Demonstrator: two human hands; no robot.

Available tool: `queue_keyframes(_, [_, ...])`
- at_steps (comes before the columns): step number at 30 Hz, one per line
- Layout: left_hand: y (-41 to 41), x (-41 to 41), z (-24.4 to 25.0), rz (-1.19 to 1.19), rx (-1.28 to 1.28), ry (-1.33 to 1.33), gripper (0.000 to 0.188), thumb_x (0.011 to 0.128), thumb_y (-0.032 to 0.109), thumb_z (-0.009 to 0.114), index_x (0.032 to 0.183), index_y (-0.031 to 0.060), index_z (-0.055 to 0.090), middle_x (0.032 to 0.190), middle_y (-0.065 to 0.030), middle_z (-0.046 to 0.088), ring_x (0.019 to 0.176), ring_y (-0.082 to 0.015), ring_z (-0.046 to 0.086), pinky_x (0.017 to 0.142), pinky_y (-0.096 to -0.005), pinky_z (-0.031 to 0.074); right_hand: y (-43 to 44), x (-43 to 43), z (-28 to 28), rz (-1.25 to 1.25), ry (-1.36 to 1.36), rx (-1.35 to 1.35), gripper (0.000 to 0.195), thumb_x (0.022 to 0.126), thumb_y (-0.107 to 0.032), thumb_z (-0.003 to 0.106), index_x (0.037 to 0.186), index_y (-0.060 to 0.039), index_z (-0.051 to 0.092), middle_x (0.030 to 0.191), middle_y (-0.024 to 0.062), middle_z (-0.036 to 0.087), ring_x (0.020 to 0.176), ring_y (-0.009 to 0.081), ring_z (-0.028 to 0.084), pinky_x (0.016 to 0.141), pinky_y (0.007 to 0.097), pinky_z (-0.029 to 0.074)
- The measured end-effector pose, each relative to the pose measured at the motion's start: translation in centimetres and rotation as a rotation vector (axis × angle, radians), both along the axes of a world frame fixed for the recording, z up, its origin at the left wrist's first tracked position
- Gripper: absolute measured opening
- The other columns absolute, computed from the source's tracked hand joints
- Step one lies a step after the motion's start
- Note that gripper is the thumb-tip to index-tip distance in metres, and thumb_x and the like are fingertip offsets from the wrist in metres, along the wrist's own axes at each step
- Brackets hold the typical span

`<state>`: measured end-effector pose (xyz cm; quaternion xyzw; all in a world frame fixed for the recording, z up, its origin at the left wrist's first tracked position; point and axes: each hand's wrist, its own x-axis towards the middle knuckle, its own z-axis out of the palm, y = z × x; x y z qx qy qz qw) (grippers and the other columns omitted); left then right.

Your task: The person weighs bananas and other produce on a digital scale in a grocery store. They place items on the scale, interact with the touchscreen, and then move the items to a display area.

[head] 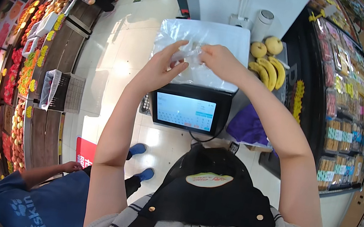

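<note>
A clear plastic bag (174, 32) lies over the white weighing plate of a scale (224, 32). My right hand (218, 60) pinches part of the bag's film between thumb and fingers. At the left side of the plate, my left hand (164, 67) has its thumb and fingers apart around the crumpled film; whether it grips any of it cannot be told. Something small seems to be inside or under the film between my hands, too unclear to name. Nearer to me, the scale's lit touchscreen (184, 112) faces up below both hands.
Right of the scale are bananas (270, 70), two round pale-yellow fruits (273, 45), a white flask (264, 22) and a purple cloth (248, 124). Packaged goods (339, 132) fill a rack at right. A person in blue (48, 199) stands close at left, near a crate (71, 93) and produce shelves.
</note>
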<state>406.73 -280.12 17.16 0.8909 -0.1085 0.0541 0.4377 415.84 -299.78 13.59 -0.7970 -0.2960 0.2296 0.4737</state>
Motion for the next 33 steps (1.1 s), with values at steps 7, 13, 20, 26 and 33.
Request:
queue_keyframes(7, [-0.1, 0.8, -3.4, 0.049, -0.202, 0.204, 0.024, 0.1, 0.023, 0.056, 0.102, 0.0008, 0.064, 0.081, -0.0043, 0.06, 0.084, -0.0157, 0.057, 0.079, -0.03, 0.046, -0.3, -2.8, 0.0, 0.119, 0.353, 0.684, 0.037, 0.098, -0.024, 0.051, 0.124, 0.001, 0.057, 0.107, 0.0118, 0.07, 0.079, 0.0215, 0.064, 0.082, 0.0399, 0.053])
queue_keyframes(13, [0.8, 2.2, -2.9, -0.101, -0.213, 0.403, 0.025, 0.1, 0.025, 0.053, 0.095, 0.0023, 0.063, 0.083, -0.0029, 0.06, 0.078, -0.0142, 0.047, 0.08, -0.0295, 0.041, -1.4, -2.7, -3.8, -0.042, -0.625, -0.002, 0.025, 0.098, -0.023, 0.053, 0.106, -0.0014, 0.061, 0.087, 0.0081, 0.069, 0.071, 0.0194, 0.061, 0.073, 0.0354, 0.053])
queue_keyframes(20, [0.7, 2.0, -4.4, -0.172, 0.293, -0.22, 0.013, 0.098, 0.013, 0.053, 0.103, 0.0022, 0.06, 0.083, -0.0129, 0.059, 0.084, -0.0316, 0.053, 0.083, -0.0361, 0.043, -4.8, -6.6, -2.4, -0.151, 0.84, 0.603, 0.035, 0.1, -0.031, 0.052, 0.078, -0.0037, 0.057, 0.064, 0.0043, 0.057, 0.048, 0.0108, 0.047, 0.051, 0.0287, 0.043])
queue_keyframes(26, [1.2, 2.1, -3.6, 0.137, 0.199, -0.057, 0.016, 0.101, 0.01, 0.045, 0.098, -0.002, 0.056, 0.091, -0.0182, 0.061, 0.089, -0.0318, 0.058, 0.082, -0.0364, 0.044, -8.8, -19.2, -16.5, -0.538, -0.031, -0.11, 0.042, 0.086, -0.026, 0.073, 0.113, -0.0009, 0.055, 0.103, 0.0144, 0.061, 0.084, 0.0231, 0.061, 0.072, 0.0329, 0.05])
queue_keyframes(33, [2.7, 2.4, -5.0, 0.076, -0.265, 0.023, 0.025, 0.097, 0.012, 0.054, 0.116, -0.0038, 0.051, 0.098, -0.0148, 0.062, 0.096, -0.0217, 0.058, 0.084, -0.0314, 0.046, -4.7, -21.4, -22.1, -0.691, -0.079, -0.1, 0.1, 0.077, -0.031, 0.08, 0.148, 0.0074, 0.022, 0.144, 0.0288, 0.036, 0.134, 0.0438, 0.035, 0.111, 0.0453, 0.033])
